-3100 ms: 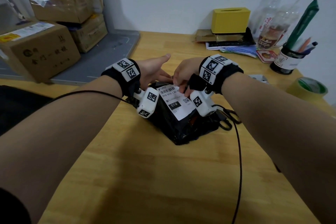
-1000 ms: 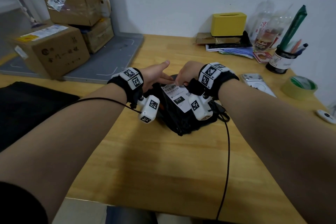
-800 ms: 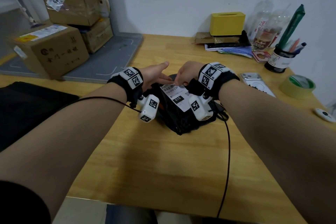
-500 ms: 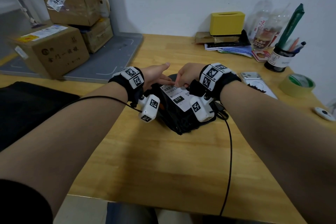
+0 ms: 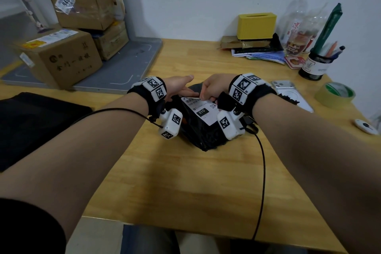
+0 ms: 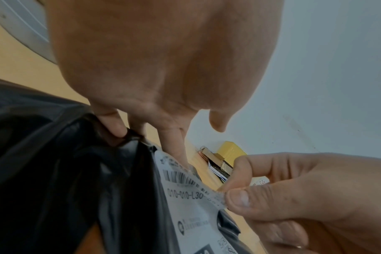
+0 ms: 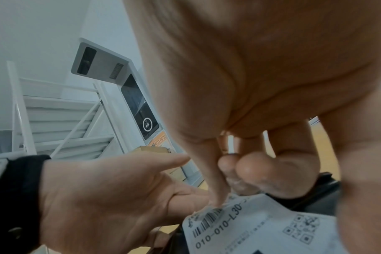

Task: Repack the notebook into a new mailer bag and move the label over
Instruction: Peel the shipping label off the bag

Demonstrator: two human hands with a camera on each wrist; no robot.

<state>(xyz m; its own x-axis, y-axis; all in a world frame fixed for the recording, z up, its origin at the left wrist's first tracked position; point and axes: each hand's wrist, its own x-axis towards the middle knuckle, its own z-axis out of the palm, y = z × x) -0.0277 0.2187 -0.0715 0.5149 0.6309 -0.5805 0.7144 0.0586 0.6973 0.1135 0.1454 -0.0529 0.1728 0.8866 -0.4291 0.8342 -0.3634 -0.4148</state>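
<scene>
A black mailer bag (image 5: 203, 137) lies crumpled in the middle of the wooden table (image 5: 185, 181). A white shipping label (image 5: 203, 110) with a barcode and "010" is stuck on its top. My right hand (image 5: 212, 88) pinches the label's far edge between thumb and forefinger; in the left wrist view that edge of the label (image 6: 191, 202) is crinkled and lifted a little. My left hand (image 5: 178, 88) is at the bag's far left, its fingertips (image 6: 114, 125) pressing the black plastic (image 6: 54, 171), one finger beside the label's corner, thumb sticking out free. No notebook is in view.
Black scissor handles (image 5: 250, 129) poke out at the bag's right. Beyond are a phone (image 5: 285, 88), a tape roll (image 5: 335, 95), a pen cup (image 5: 315, 66) and a yellow box (image 5: 256, 26). Cardboard boxes (image 5: 61, 57) stand at far left, a black mat (image 5: 31, 126) at left.
Both hands stay at the bag's far end. The right thumb and forefinger have closed on the label's far edge, which now stands slightly off the bag.
</scene>
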